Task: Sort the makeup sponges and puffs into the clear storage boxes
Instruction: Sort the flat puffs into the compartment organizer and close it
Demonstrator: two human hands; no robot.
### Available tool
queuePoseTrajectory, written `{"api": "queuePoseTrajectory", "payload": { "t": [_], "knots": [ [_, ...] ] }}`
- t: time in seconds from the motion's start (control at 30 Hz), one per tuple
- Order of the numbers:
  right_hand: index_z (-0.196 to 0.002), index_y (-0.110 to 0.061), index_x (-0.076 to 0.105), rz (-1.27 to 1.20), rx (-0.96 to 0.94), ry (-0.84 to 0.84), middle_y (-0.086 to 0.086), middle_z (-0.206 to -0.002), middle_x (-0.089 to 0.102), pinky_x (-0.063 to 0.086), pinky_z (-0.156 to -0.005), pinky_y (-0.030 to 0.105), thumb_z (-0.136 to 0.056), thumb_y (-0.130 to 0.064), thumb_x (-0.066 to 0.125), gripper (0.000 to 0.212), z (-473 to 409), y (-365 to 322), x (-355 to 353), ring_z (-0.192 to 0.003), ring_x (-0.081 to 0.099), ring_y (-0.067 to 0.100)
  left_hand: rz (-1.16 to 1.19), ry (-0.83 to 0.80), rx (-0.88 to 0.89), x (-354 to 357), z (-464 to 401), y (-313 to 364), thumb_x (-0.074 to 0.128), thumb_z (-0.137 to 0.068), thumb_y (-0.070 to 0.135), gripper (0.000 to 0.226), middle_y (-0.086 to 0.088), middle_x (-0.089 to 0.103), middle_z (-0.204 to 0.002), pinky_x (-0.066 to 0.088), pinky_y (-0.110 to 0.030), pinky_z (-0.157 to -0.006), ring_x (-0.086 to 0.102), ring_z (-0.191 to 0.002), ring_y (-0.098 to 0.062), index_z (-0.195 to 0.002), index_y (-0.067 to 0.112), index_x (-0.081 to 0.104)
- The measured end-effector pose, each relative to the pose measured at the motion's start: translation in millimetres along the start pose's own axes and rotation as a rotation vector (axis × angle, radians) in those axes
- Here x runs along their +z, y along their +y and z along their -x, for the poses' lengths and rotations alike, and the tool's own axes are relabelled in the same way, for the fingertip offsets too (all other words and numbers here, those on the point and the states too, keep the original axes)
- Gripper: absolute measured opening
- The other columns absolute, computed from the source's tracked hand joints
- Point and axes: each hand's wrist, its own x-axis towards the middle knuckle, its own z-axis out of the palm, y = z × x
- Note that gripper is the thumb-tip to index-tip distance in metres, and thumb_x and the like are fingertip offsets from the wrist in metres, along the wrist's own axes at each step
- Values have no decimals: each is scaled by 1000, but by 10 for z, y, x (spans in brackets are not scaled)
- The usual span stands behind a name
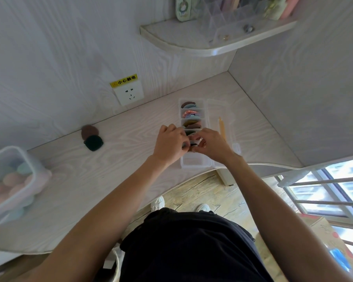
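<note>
Pale wood-grain laminate covers the desk (114, 176) and the walls around it, with a white wall socket (128, 94) under a yellow warning label. On the desk, right of that socket, lies a long clear plastic compartment box (194, 161) divided into a row of cells; its hinged lid (222, 112) lies open on its far side from the socket. The upper cells hold flat round puffs (191, 116) stood on edge — brown, blue, pink, olive — soft and matte.

Both hands meet over a lower cell. The left hand (169, 144) and the right hand (210, 145) have their fingers curled together around something small and dark at the cell, but their knuckles hide it, so what either one grips cannot be told.

Below and left of the socket, a brown round puff (89, 131) overlaps a dark green squarish puff (93, 142) on the bare desk. Far left of the socket, cut by the edge, a clear tub (0, 208) holds blurred pastel egg-shaped sponges (12, 180). Above the socket to the right, a curved shelf (192, 47) carries a clear organiser — contents indistinct.
</note>
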Motion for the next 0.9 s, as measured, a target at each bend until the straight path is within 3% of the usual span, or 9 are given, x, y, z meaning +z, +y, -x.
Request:
{"api": "queuePoseTrajectory", "payload": {
  "t": [0.07,0.2,0.37,0.47,0.57,0.67,0.77,0.9],
  "knots": [
    [-101,-12,66,48,14,49,2,-106,62,53,-77,37,-78,-20,73,25,25,38,55,-75,65,17,61,-11,29,10,30,-30,66,-81,34,13,3,66,-96,29,-33,-81,50,-95,-20,-87,25,74],
    [-89,-15,73,162,-8,67,0,-105,61,54,-70,40,-79,-19,72,11,30,79,177,-72,65,19,156,-16,23,74,120,-134,64,-84,32,15,3,65,-101,30,-33,-83,49,-99,-21,-95,28,73],
    [-106,-18,68,353,44,-36,-1,-123,55,45,-94,41,-90,-23,58,19,32,-53,47,-95,65,23,250,-26,50,125,209,-202,63,-86,27,17,4,64,-107,34,-32,-88,50,-107,-20,-100,27,71],
    [-107,-16,67,327,25,-4,1,-123,56,47,-89,35,-91,-22,57,20,90,-78,19,-101,62,22,300,68,11,39,358,-358,62,-87,22,17,4,65,-106,39,-32,-90,52,-106,-17,-102,24,70],
    [-104,-14,67,290,13,70,4,-119,59,46,-91,32,-91,-22,57,19,124,-144,14,-104,59,21,337,280,-160,-76,659,-712,63,-85,12,18,2,66,-103,43,-28,-88,55,-99,-16,-101,19,70],
    [-97,-12,68,192,-76,163,7,-105,64,49,-85,33,-88,-18,60,14,14,-375,70,-97,59,22,296,348,-485,-160,929,-1197,60,-87,12,28,-6,62,-112,44,-33,-88,54,-104,-23,-114,15,62],
    [-114,-18,61,173,-199,67,4,-115,59,47,-86,37,-90,-21,55,25,-258,-703,290,-104,54,23,230,263,-811,-170,1052,-1710,60,-87,22,45,-16,51,-125,38,-40,-94,45,-113,-34,-129,12,49],
    [-136,-24,43,218,-293,-183,4,-137,44,35,-101,34,-95,-18,47,42,-771,-1163,785,-124,39,23,218,101,-872,-114,1147,-1961,60,-87,25,43,-16,47,-130,40,-42,-93,44,-116,-34,-128,16,51]
  ]
}}
